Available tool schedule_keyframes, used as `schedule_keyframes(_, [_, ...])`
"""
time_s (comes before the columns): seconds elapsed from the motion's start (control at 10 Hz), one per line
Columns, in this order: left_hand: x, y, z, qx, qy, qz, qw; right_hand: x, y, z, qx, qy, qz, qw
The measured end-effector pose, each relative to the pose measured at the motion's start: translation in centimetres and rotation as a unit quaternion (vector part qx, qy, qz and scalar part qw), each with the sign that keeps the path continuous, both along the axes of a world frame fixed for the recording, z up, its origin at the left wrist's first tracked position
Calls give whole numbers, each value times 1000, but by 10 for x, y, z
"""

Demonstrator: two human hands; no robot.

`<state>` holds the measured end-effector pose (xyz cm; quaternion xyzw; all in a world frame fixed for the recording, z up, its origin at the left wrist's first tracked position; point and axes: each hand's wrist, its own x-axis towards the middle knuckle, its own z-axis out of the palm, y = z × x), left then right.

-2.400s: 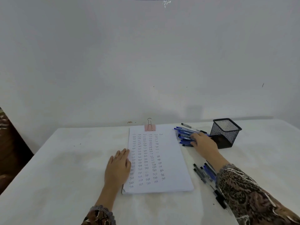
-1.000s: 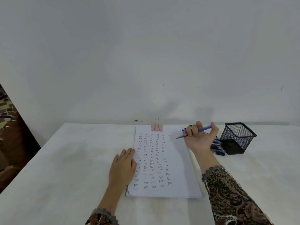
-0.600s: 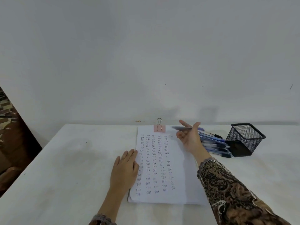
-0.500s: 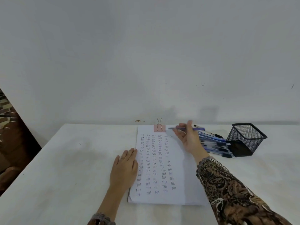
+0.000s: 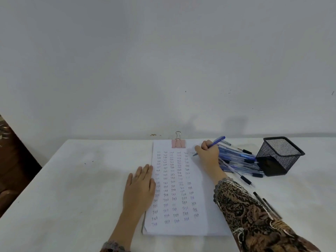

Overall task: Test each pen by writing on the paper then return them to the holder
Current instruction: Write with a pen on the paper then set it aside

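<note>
A white paper stack (image 5: 203,193), covered with rows of the handwritten word "Test", lies on the table under a pink binder clip (image 5: 178,143). My right hand (image 5: 209,155) grips a blue pen (image 5: 215,142) in a writing hold, its tip touching the paper's upper right area. My left hand (image 5: 140,186) rests flat on the paper's left edge. A pile of blue pens (image 5: 238,161) lies right of the paper, beside a black mesh holder (image 5: 280,155) that looks empty.
Two or three dark pens (image 5: 266,204) lie on the white table (image 5: 72,179) next to my right sleeve. A white wall stands right behind the table's far edge. Dark wooden furniture (image 5: 11,160) is at the far left.
My right hand picked a blue pen from the pile, turned it into a writing hold and brought its tip down onto the paper's top right. My left hand stayed on the paper's edge.
</note>
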<state>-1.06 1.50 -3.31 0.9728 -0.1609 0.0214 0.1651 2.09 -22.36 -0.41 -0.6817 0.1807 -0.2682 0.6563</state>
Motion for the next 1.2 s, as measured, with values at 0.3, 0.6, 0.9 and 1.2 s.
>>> schedule_keyframes(0.3, [0, 0, -2, -11, 0, 0, 1000, -1, 2, 0, -13, 11, 31, 999])
schedule_keyframes(0.6, [-1, 0, -1, -5, -1, 2, 1000, -3, 3, 2, -27, 2, 21, 999])
schedule_keyframes(0.9, [-1, 1, 0, -5, 1, 1, 1000, -2, 0, 0, -20, 7, 6, 1000])
schedule_keyframes(1.2, [-1, 1, -1, -4, 3, -3, 1000, -2, -2, 0, -22, 15, -2, 1000])
